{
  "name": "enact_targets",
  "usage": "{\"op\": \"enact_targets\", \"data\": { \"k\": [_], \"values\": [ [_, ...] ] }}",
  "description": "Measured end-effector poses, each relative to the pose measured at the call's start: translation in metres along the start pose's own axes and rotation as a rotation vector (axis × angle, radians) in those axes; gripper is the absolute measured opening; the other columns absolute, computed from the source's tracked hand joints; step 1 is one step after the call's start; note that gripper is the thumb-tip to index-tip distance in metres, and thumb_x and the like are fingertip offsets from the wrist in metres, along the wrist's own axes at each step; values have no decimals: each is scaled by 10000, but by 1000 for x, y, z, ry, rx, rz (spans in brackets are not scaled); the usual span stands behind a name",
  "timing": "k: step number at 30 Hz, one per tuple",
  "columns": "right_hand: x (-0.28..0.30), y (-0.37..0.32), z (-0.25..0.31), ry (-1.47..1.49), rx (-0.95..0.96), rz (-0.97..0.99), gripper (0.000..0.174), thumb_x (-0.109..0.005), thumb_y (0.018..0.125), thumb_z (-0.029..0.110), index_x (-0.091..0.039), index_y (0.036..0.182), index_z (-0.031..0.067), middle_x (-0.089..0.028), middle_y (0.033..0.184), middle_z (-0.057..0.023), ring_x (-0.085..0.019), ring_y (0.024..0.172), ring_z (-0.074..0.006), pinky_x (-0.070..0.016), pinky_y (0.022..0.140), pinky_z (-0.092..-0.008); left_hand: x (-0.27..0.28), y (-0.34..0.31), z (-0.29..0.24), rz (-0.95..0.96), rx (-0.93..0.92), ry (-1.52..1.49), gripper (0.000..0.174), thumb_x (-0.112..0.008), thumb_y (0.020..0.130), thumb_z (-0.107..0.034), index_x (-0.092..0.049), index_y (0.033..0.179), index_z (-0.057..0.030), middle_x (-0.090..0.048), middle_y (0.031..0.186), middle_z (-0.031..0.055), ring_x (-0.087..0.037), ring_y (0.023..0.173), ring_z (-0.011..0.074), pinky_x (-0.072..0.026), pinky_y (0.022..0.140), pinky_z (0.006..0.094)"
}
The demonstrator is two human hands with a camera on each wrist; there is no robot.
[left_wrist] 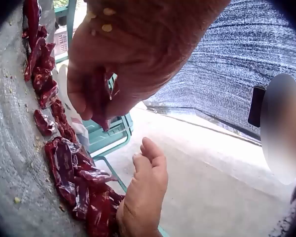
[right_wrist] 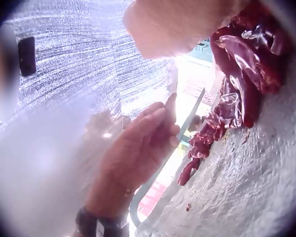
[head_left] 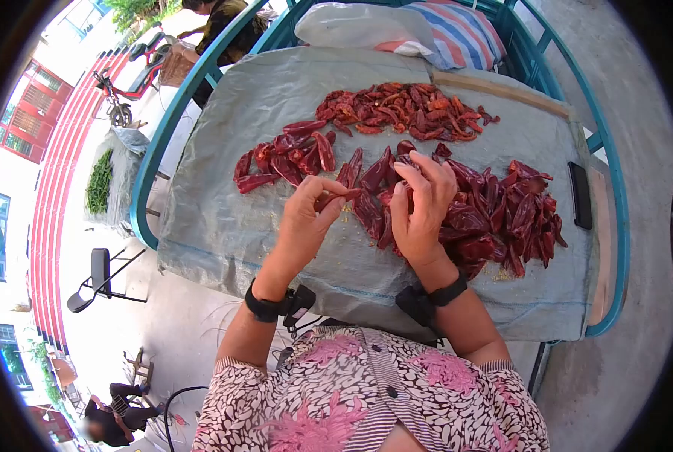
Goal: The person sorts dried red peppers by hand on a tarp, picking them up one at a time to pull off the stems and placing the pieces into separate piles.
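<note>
Clock centred on surface (head_left: pixel 227 237), head view. Chilli heap A (head_left: pixel 502 215) on it at 3 o'clock; phone (head_left: pixel 580 196) beyond A, near the 3 o'clock edge. Heap B (head_left: pixel 284 162): 10 o'clock. Heap C (head_left: pixel 419 113): between 12 and 1. Sacks (head_left: pixel 363 29): past the far edge, 12 to 1. Off surface: chair (head_left: pixel 102 273) between 8 and 9, motorbike (head_left: pixel 144 79) at 10.

The head view looks down over the shirt (head_left: pixel 321 377) and tarp (head_left: pixel 231 218). The close wrist views face sideways, sharing the left hand (head_left: pixel 309 212), right hand (head_left: pixel 425 207) and chilies (head_left: pixel 494 207).
</note>
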State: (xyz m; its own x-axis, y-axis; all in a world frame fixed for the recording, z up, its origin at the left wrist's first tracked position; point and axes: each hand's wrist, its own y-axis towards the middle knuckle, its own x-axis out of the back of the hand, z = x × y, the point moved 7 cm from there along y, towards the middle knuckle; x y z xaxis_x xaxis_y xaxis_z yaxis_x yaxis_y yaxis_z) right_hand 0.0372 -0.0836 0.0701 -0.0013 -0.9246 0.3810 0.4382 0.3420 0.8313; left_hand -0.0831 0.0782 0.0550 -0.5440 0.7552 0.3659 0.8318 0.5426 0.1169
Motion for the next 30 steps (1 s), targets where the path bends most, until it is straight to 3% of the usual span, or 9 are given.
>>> {"op": "enact_targets", "data": {
  "k": [5,10,13,14,16,19,23,26,30],
  "values": [
    [-8,10,13,280,-1,174,500,-713,844,75,-619,1333,120,-615,1329,-116,-559,1260,-284,-336,1146,-543,-12,4,3,-46,-33,-227,203,-651,1003,-6,-612,1200,-37,-675,1045,14,-636,947,79,-517,844,249],
    [-19,-3,6,238,28,239,410,-706,849,20,-688,1244,127,-689,1127,-42,-620,1120,-253,-367,1114,-535,-20,14,-14,-93,-56,-487,237,-639,1018,-47,-596,1250,-26,-691,1068,60,-652,920,126,-540,810,292],
    [-3,3,0,34,-4,37,360,-701,858,29,-706,1201,140,-678,1133,-34,-612,1125,-249,-349,1123,-555,0,25,14,-176,17,130,316,-649,1038,-177,-571,1312,-41,-673,1113,81,-662,1008,171,-531,859,330],
    [0,3,-2,-73,7,5,365,-697,843,31,-702,1192,139,-639,1245,-62,-576,1192,-273,-335,1128,-569,-3,24,20,-175,-48,306,355,-678,1008,-184,-570,1315,-43,-666,1105,94,-661,999,210,-530,853,354],
    [7,8,3,-64,-54,-16,372,-698,825,39,-703,1183,141,-595,1324,-91,-540,1241,-292,-327,1131,-577,-13,23,30,-175,-182,657,436,-735,949,-199,-569,1322,-47,-651,1090,120,-659,981,287,-527,842,401],
    [0,3,-1,-27,-13,42,463,-697,803,73,-667,1260,136,-527,1424,-145,-484,1304,-344,-333,1132,-554,-23,29,47,-99,-50,567,506,-785,867,-202,-587,1310,-61,-624,1085,146,-631,1024,366,-520,861,449],
    [-7,-1,-2,40,-4,103,545,-703,816,90,-608,1353,108,-526,1430,-153,-477,1303,-383,-344,1127,-527,-12,30,36,-180,-46,418,472,-751,858,-88,-590,1300,-52,-672,1043,98,-654,812,226,-534,748,373],
    [-7,2,-4,72,-68,104,532,-715,831,106,-610,1353,101,-530,1424,-155,-477,1302,-384,-342,1127,-531,-5,23,27,-108,85,185,437,-703,857,0,-609,1282,-45,-677,982,49,-599,735,106,-509,687,288],
    [-10,4,-2,89,-103,123,495,-737,861,130,-622,1341,107,-586,1354,-145,-532,1261,-345,-346,1129,-533,-7,9,-1,-36,-90,148,322,-684,868,39,-678,1181,-36,-652,950,11,-572,752,70,-492,684,256]
  ]
}}
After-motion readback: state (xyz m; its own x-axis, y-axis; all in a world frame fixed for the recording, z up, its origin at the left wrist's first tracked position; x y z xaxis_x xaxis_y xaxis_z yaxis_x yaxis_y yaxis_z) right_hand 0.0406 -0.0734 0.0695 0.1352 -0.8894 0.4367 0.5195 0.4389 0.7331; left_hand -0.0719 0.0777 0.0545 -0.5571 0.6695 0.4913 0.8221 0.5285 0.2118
